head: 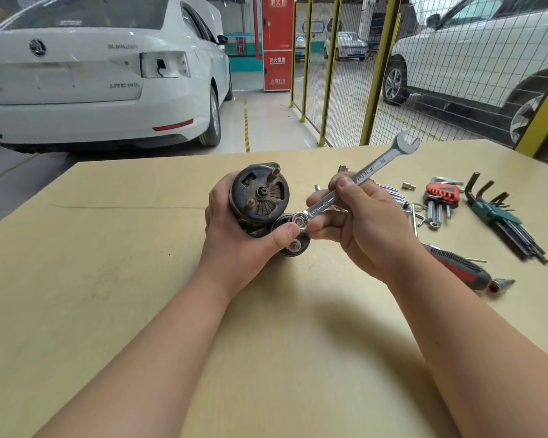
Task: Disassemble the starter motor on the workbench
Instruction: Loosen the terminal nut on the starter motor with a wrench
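One starter motor (260, 200), one combination wrench (367, 175), two hex-key sets, one in a red holder (442, 192) and one in a green holder (494, 211), and one red-and-black driver (459, 267). The motor is held over the middle of the workbench (124, 279), short of its far edge. All the loose tools lie to the right, and bare bench spreads to the left and front. The left hand (234, 235) wraps around the motor body, its thumb beside the wrench's ring end. The right hand (361, 222) pinches the wrench shank. The ring end sits on a terminal nut on the smaller cylinder.
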{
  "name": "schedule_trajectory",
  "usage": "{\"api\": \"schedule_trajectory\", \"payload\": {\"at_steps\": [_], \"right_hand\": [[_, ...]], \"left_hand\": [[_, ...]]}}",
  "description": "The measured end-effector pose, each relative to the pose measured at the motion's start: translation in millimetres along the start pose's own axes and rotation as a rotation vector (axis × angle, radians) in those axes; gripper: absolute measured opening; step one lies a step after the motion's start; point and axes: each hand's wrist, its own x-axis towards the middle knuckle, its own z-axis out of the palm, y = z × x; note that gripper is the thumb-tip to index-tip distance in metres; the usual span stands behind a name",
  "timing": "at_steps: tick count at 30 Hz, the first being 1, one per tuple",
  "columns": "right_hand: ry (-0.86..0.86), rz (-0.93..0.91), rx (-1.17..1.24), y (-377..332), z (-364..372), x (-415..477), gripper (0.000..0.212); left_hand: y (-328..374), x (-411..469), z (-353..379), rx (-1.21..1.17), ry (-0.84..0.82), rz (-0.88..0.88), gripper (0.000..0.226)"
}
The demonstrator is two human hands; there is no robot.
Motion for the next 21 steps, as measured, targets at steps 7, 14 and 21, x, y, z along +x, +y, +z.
{"api": "schedule_trajectory", "payload": {"at_steps": [7,14,21], "right_hand": [[-0.058,0.057,0.074,-0.8,-3.0,2.2,0.021],[-0.009,0.056,0.093,2.1,-0.7,2.6,0.021],[-0.055,0.082,-0.07,-6.4,2.4,14.2,0.022]], "left_hand": [[0.1,-0.2,0.2,0.021,0.004,0.001,0.086],[3.9,-0.6,0.8,-0.004,0.011,0.002,0.077],[1.0,-0.3,0.6,-0.01,0.007,0.027,0.08]]}}
